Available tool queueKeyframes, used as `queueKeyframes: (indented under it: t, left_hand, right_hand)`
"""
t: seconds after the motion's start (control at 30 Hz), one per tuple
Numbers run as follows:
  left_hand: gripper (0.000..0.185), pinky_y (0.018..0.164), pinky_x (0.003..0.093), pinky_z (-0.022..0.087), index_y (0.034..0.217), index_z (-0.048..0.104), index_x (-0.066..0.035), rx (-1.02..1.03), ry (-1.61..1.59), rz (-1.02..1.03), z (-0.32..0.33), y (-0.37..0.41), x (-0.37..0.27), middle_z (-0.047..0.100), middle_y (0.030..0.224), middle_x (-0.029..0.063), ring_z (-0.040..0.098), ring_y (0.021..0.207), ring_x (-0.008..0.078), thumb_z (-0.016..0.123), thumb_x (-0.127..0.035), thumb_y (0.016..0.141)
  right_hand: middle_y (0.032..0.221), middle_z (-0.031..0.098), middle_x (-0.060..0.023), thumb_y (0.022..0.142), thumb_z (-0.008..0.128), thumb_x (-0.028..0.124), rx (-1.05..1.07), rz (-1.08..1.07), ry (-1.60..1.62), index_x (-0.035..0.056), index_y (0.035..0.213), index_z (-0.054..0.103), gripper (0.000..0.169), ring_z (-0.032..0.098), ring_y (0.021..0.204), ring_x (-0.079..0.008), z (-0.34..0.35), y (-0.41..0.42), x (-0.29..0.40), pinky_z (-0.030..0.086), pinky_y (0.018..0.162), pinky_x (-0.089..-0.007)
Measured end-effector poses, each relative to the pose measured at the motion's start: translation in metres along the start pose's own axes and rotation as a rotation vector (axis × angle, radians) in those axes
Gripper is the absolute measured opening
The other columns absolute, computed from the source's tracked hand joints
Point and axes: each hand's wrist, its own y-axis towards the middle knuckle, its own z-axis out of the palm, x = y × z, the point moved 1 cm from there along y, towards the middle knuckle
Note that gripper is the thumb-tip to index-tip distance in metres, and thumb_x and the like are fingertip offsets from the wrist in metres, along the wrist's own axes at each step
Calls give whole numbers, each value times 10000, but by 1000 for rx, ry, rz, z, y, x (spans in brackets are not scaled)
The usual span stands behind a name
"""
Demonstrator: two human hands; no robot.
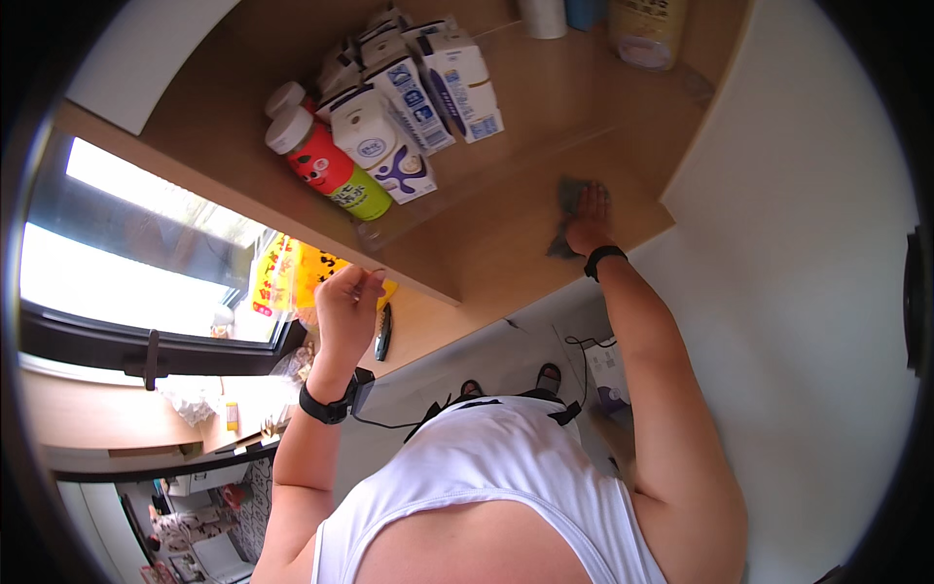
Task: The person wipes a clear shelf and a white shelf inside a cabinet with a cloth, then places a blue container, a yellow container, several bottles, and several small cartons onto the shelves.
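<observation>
My right hand [592, 219] lies spread on a dark grey cloth [573, 193], pressed against the wooden shelf board [511, 219]. To its left on the shelf stand several white and purple drink cartons [394, 157] and a red and green bottle [339, 171] with a white cap; a second white cap shows behind it. My left hand [354, 292] is raised near the lower edge of the shelf's side panel, fingers curled; whether anything is between them is hidden. Beside that hand are a yellow printed plastic bag [281, 274] and a dark-handled brush or comb [384, 332] on the lower wooden surface.
A large bottle [646, 33], a white cylinder [543, 18] and a blue item [584, 13] stand at the shelf's back. A white wall [788, 255] bounds the right. A window [146, 241] is at left. A cable [387, 423] hangs near my waist; a printed box [607, 372] stands below.
</observation>
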Motion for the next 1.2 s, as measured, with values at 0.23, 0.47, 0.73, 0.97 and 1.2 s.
queueKeyframes:
  t: [0.23,0.47,0.73,0.97,1.2]
  left_hand:
    - [188,609,263,512,867,657,52,-68,32,6,6,-7,-5,663,684,104,692,636,145,677,-92,986]
    - [197,597,263,495,865,644,48,-28,34,11,2,-7,5,664,705,96,667,626,142,656,-92,1003]
    - [112,617,262,497,918,659,33,-11,40,3,0,-8,1,665,715,78,666,654,134,649,-50,993]
    - [60,651,261,505,965,684,26,47,82,24,-2,3,-11,692,758,84,692,692,141,653,-24,977]
    - [66,655,261,506,990,694,20,66,57,12,1,1,-14,694,751,83,692,695,143,646,-24,980]
  right_hand:
    - [1649,335,-198,977,485,225,114,-555,406,-10,1581,326,666,275,1545,-332,-30,-59,177,180,1272,-478]
    - [1529,477,-157,951,495,200,-4,-524,337,-12,1461,513,553,394,1455,-305,-20,-6,220,272,1226,-484]
    - [1505,502,-177,1006,426,176,-37,-157,685,11,1447,521,481,444,1413,-343,6,77,288,348,1182,-498]
    - [1552,469,-184,1025,402,197,-257,-137,569,52,1468,507,477,446,1420,-361,68,114,281,300,1231,-481]
    - [1557,477,-180,1047,410,276,-98,250,460,75,1476,533,489,371,1479,-384,29,124,183,244,1217,-586]
